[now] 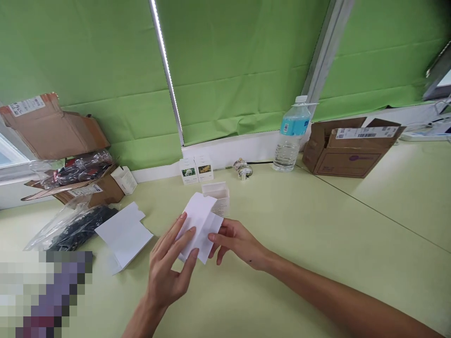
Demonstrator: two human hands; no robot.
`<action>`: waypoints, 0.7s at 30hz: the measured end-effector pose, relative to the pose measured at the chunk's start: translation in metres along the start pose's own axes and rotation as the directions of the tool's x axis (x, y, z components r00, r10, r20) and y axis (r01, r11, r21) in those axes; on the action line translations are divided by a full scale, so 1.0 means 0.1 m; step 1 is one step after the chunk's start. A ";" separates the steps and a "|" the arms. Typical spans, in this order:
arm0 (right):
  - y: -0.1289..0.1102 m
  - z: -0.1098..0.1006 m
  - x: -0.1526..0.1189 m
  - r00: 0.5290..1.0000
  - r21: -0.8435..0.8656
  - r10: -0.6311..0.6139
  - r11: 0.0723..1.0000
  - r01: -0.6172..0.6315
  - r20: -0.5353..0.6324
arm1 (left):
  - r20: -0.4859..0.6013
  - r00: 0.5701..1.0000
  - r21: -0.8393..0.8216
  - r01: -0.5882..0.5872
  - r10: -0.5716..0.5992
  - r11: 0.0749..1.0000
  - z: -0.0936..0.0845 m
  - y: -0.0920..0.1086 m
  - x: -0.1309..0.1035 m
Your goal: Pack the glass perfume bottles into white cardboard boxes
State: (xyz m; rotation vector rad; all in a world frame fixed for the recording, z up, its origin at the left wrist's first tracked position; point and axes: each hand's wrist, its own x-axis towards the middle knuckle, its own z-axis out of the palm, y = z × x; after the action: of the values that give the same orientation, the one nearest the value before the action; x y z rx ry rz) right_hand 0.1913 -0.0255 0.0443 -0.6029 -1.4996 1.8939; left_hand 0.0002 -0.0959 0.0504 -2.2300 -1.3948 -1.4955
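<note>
A white folded piece of card (199, 218), creased into panels, is between my hands. My left hand (172, 267) supports its left side, fingers lying over the front panel and thumb near the lower edge. With thumb and fingers, my right hand (237, 241) pinches the right flap. Just behind the card stands a small white open box (219, 199), partly covered by it. Left of my left hand lies another white cut card sheet (125, 234), with several layers or a fold at its lower edge.
Two small picture boxes (189, 172) stand by the wall, beside shiny round metallic items (243, 169). A water bottle (291, 134) and an open cardboard box (348, 150) stand back right. At left are stacked cartons (63, 131), a small white box (125, 180) and a plastic-bagged black item (79, 227).
</note>
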 end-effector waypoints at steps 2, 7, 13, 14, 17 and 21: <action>-0.04 0.00 -0.01 0.999 0.018 -0.020 1.000 0.019 0.031 | 0.069 0.996 -0.018 0.054 -0.053 0.998 0.01 0.02 0.00; -0.03 -0.01 0.00 0.998 0.000 -0.058 0.998 0.058 0.021 | 0.125 0.965 -0.052 0.238 -0.230 0.970 0.05 0.01 0.01; 0.02 -0.04 0.03 0.999 -0.077 -0.050 0.996 0.049 -0.015 | 0.233 0.851 -0.169 0.512 -0.471 0.842 0.10 -0.08 -0.04; 0.03 -0.04 0.03 0.999 -0.083 -0.050 0.995 0.048 -0.020 | 0.250 0.833 -0.208 0.544 -0.493 0.813 0.10 -0.08 -0.03; 0.04 -0.06 0.04 0.998 -0.099 -0.043 0.994 0.039 -0.039 | 0.309 0.770 -0.357 0.638 -0.559 0.682 0.08 -0.07 0.01; 0.07 -0.11 0.06 0.995 -0.181 -0.040 0.983 0.023 -0.090 | 0.429 0.683 -0.405 0.730 -0.591 0.551 0.03 -0.02 0.11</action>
State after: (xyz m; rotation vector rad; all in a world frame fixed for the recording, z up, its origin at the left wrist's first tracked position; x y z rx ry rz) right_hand 0.1938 -0.0149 0.0348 -0.7356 -1.6206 1.6937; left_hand 0.0016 -0.0856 0.0565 -2.3592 -2.3691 -2.1398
